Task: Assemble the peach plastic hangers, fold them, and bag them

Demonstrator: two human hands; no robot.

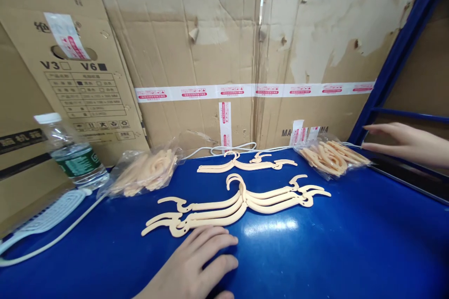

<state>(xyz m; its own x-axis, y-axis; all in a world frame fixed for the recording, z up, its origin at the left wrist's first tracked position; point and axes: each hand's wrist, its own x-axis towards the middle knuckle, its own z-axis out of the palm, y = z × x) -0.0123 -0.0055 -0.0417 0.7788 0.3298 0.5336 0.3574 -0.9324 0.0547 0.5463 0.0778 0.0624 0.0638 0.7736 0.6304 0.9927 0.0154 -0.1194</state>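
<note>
Several cream-coloured plastic folding hangers [217, 210] lie together in the middle of the blue table, hooks pointing to the back. Just in front of them rests my left hand [199, 261], fingers apart and holding nothing. Behind that group are another hanger [235, 164] and a loose hanger piece [261, 157]. At the far right, my right hand [403, 142] is stretched out with its fingers apart, beside a clear bag of cream hanger parts [329, 156]. A second clear bag of similar parts [147, 173] lies at the back left.
A water bottle [77, 159] and a pale hairbrush [49, 215] are at the left, with a white cable [59, 240] alongside. Cardboard [196, 56] walls off the back. A blue metal frame [396, 56] and a dark flat object [410, 177] are at the right.
</note>
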